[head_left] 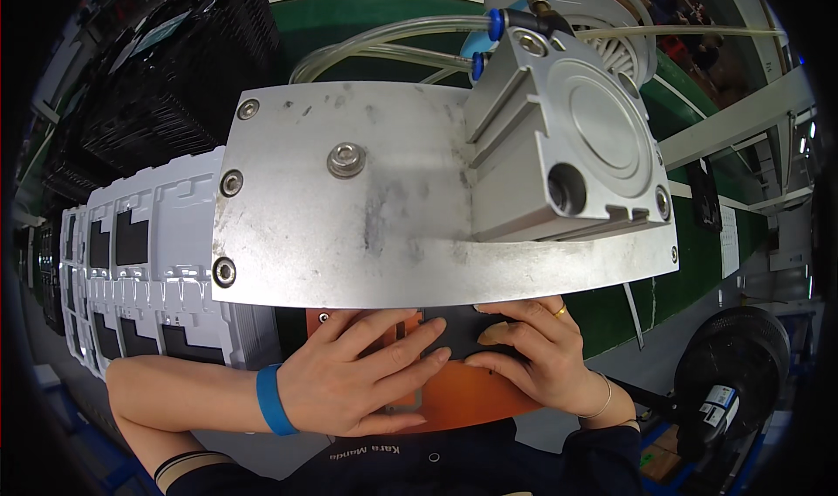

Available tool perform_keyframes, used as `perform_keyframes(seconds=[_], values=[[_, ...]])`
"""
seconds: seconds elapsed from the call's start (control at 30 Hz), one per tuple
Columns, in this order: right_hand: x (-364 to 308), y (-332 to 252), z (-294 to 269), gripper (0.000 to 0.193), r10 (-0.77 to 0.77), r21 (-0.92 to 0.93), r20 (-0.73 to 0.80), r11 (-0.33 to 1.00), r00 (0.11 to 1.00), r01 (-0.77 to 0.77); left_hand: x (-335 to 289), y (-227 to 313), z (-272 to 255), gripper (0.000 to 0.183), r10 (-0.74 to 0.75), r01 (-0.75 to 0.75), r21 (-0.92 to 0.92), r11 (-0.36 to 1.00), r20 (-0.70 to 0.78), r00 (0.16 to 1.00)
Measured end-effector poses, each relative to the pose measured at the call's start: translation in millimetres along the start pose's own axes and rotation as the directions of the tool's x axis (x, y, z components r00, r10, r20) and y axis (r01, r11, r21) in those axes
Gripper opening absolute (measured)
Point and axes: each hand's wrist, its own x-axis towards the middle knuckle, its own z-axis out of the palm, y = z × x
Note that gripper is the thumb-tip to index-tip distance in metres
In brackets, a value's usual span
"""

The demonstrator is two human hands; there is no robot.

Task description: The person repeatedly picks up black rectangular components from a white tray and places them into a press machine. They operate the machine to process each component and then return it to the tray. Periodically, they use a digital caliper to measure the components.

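Below the front edge of a metal press plate [349,234], a flat black part [460,330] lies on an orange fixture [489,400]. My left hand [367,369], with a blue wristband, rests over the fixture's left side. Its fingers are stretched out and apart, with tips touching or close to the black part. At the part's right end, my right hand [550,347] has its thumb and fingers bent around the edge, gripping it. One of those fingers wears a tan finger cot [496,334]. The plate hides the far side of the part and some fingertips.
A silver pneumatic cylinder [576,138] stands on the plate, with clear air hoses [393,31] behind. White moulded trays [157,260] are stacked at left, before black crates [166,77]. A black round object [733,365] sits at right. The green bench [611,321] extends behind.
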Motion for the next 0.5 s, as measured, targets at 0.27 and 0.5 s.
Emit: perform_keyframes(seconds=[0.27, 0.5], values=[[-0.7, 0.2, 2.0, 0.027, -0.029, 0.006, 0.010, 1.000, 1.000, 0.029, 1.1, 1.2, -2.5, 0.055, 0.004, -0.004, 0.026, 1.000, 0.005, 1.000], [7.9, -7.7, -8.5, 0.028, 0.015, 0.077, 0.148, 0.997, 0.989, -0.027, -1.5, 2.1, -2.8, 0.055, 0.022, -0.022, 0.014, 1.000, -0.022, 1.000]])
